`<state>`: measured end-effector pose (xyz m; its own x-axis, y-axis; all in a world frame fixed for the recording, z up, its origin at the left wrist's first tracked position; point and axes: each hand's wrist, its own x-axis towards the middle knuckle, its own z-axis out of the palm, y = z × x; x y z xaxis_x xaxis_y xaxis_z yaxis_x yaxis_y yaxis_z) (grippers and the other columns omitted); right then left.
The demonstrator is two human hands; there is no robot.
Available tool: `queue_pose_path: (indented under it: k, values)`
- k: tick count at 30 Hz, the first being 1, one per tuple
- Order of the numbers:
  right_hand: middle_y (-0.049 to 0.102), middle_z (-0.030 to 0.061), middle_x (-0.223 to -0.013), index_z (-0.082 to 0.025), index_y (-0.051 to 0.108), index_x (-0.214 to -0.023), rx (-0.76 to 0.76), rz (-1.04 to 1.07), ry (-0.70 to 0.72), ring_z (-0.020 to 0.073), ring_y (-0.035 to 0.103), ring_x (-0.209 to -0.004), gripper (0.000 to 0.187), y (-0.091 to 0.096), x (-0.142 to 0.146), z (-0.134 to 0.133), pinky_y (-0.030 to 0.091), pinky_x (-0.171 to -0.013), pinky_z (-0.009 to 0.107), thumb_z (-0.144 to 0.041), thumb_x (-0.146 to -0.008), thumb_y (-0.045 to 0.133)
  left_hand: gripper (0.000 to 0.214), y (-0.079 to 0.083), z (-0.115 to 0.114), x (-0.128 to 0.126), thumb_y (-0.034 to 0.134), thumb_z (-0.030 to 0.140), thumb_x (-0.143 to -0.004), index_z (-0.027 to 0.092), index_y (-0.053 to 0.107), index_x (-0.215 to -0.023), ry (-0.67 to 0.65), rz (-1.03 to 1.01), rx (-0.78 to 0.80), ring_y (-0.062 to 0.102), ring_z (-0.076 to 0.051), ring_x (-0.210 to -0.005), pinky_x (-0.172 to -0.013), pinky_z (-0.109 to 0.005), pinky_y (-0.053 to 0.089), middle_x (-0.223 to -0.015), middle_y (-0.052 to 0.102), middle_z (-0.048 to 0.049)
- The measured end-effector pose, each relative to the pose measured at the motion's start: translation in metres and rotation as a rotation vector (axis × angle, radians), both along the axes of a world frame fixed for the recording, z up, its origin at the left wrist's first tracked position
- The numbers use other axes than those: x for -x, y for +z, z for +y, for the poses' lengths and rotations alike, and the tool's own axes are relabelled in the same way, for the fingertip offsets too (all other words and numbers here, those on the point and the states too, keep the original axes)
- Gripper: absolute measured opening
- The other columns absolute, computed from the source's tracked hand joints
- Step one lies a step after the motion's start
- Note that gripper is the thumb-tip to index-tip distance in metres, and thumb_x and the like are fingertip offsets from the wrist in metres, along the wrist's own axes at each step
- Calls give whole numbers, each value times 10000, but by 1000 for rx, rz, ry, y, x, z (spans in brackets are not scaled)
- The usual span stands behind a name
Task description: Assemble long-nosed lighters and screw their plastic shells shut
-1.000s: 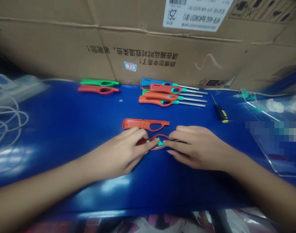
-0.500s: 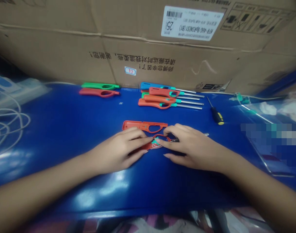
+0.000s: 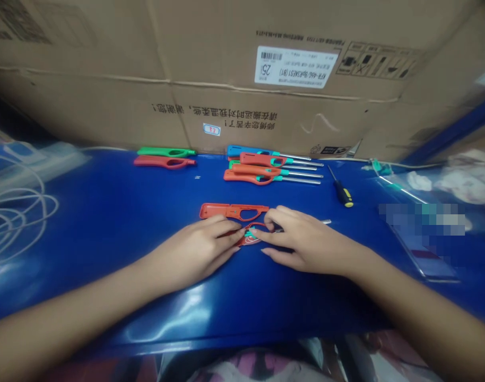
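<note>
A red gas lighter (image 3: 252,241) lies with its casing opened on the table, showing white wire and a teal trigger (image 3: 249,232). My left hand (image 3: 200,248) is closed on the casing's left end, with its fingertips by the trigger. From the other side my right hand (image 3: 302,240) grips the lighter's tube end, with a fingertip against the trigger. The metal tube (image 3: 326,222) pokes out beyond the right hand. Much of the casing is hidden under the fingers. Just behind lies the loose red casing half (image 3: 218,210), with its hollow inside up.
Several assembled lighters (image 3: 252,171) lie behind my hands. Red (image 3: 150,161) and green (image 3: 153,151) handle shells lie at back left. A screwdriver (image 3: 341,192) and a phone-like slab (image 3: 429,260) are to the right. White cable (image 3: 35,199) coils left; a cardboard box (image 3: 107,98) stands behind.
The camera view has tilted up and shifted slightly. Both hands stay on the opened lighter, with the fingertips still at the trigger and almost no change in grip.
</note>
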<state>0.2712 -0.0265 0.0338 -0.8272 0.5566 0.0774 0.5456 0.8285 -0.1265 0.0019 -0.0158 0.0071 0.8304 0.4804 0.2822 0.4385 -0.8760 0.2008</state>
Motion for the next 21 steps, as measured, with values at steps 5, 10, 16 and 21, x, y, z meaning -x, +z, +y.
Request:
queue_pose_path:
  k: [5, 10, 16, 21]
  values:
    - [603, 118, -1047, -176, 651, -1321, -16, 49, -17, 235, 530, -931, 384, -3, 0, 3, 493, -804, 393, -354, -1011, 511, 298, -4, 1, 2, 501, 251, -1033, 156, 690, -1243, 11, -28, -1, 679, -239, -1087, -972, -403, 583, -1187, 709, -119]
    - [617, 122, -1028, -143, 655, -1296, -58, 2, 5, 226, 533, -913, 377, 0, 2, 1, 498, -796, 381, -334, -1014, 493, 319, -2, 1, 1, 476, 260, -1043, 155, 706, -1237, 11, -9, 3, 685, -247, -1060, -932, -417, 597, -1188, 707, -118]
    - [659, 122, -1002, -108, 673, -1227, -194, -50, 29, 237, 572, -905, 364, -2, 12, -7, 491, -739, 375, -333, -1013, 484, 309, 1, 2, 0, 486, 264, -1036, 173, 725, -1210, 17, -8, -22, 698, -248, -1034, -893, -403, 604, -1168, 720, -114]
    - [693, 104, -1102, -193, 709, -1206, -368, 200, -307, 224, 640, -917, 351, 17, -13, 12, 495, -701, 336, -392, -987, 518, 296, 2, 2, 3, 508, 264, -1021, 170, 724, -1200, 30, -31, -66, 708, -258, -1017, -877, -411, 603, -1144, 733, -112]
